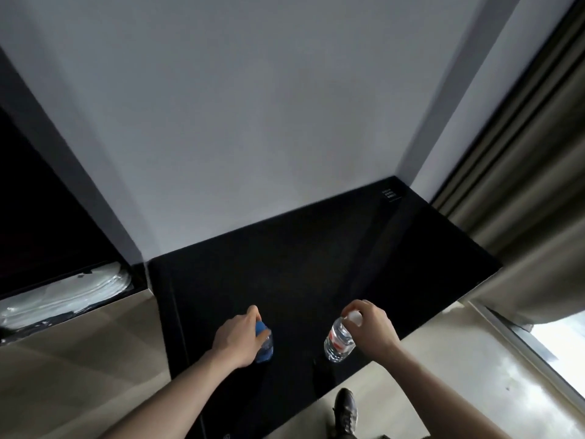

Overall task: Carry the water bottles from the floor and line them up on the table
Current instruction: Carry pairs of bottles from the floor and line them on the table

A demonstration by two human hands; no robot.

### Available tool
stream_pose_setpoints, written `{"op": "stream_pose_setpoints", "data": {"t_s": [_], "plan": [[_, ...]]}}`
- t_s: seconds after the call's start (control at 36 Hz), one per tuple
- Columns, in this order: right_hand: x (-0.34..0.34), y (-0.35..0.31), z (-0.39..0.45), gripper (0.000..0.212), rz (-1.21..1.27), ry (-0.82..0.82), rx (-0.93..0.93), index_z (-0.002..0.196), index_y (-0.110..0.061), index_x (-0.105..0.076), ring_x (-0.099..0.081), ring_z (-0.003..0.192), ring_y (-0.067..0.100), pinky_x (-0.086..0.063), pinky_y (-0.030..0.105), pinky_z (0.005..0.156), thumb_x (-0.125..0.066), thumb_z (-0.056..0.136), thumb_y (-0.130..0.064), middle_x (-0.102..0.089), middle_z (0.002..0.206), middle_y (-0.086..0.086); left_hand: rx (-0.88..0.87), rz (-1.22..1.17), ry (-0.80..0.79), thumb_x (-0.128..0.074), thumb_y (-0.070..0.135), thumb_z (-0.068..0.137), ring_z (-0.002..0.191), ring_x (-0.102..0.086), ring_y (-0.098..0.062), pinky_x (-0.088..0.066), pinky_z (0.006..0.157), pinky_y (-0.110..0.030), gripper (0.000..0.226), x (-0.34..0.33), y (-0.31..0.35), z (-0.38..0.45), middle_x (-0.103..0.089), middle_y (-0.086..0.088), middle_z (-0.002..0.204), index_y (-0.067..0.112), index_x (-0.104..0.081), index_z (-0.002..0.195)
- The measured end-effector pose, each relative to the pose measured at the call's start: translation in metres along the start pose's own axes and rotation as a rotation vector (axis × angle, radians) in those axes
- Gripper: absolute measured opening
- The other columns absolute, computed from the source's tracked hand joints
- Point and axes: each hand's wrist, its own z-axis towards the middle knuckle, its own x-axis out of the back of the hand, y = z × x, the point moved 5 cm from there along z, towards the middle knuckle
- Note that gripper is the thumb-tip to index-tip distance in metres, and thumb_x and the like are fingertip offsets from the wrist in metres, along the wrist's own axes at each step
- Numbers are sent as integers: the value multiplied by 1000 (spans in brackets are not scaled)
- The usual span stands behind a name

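Black worktop holds 2 bottles; left hand grasps the blue-capped bottle, right hand the white-capped bottle. Best set them level, then let go.

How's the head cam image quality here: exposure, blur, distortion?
Head view: black table is crushed to near featureless dark; window at lower right is blown out; wide-angle bending shows in the wall edges and curtain; overall slightly soft, yet both bottles, blue-capped and white-capped, are readable.
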Motion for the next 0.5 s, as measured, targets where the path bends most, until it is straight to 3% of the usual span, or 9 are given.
{"op": "stream_pose_setpoints", "data": {"t_s": [0.11, 0.5], "plan": [[22, 16, 35, 16, 33, -17, 51, 79, -41, -61, -58, 84, -3, -41, 14, 61, -64, 84, -27, -61, 94, -21, 41, -55, 30, -55, 48, 98, 76, -59, -5, -42, 58, -20, 24, -2, 32, 23, -62, 8, 99, 30, -42, 105], [110, 78, 147, 23, 5, -151, 251, 89, -39, -62, -60, 89, 1, -52, 23, 73, -62, 86, -17, -60, 100, -19, 236, -264, 160, -52, 52, 98, 69, -60, -3, -41, 53, -16, 24, -24, 144, 91, -59, 11, 86, 29, -45, 102]]}}
